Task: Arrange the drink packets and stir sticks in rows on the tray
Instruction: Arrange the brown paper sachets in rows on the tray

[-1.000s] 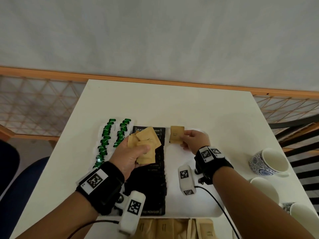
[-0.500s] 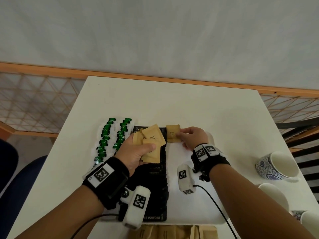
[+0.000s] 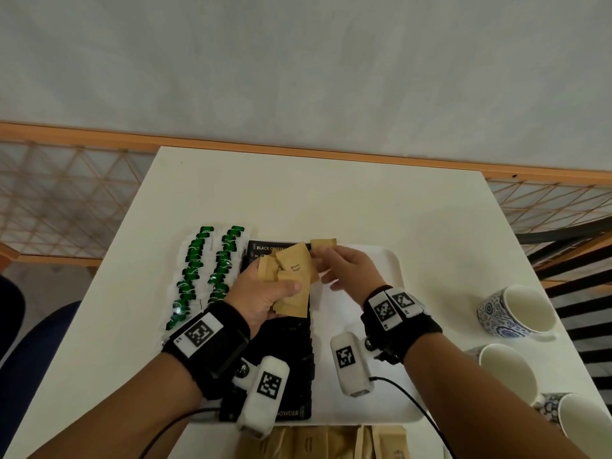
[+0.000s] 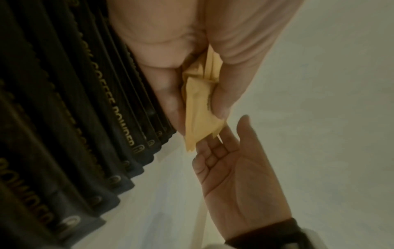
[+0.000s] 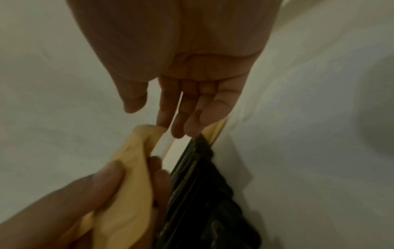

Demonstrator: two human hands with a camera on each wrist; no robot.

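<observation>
Left hand (image 3: 261,293) grips a fanned bunch of brown sugar packets (image 3: 293,276), thumb clamped on top, held above the black coffee packets (image 3: 291,346) on the white tray (image 3: 394,326). Right hand (image 3: 347,270) is relaxed and holds nothing, fingertips (image 5: 164,121) touching the bunch's edge. 1 brown packet (image 3: 324,243) lies at the tray's far edge, just beyond the right hand. Black packets run in an overlapped row, near to far. Green-and-white packets (image 3: 205,270) sit in 2 rows left of them. Cups (image 3: 516,309) at right.
</observation>
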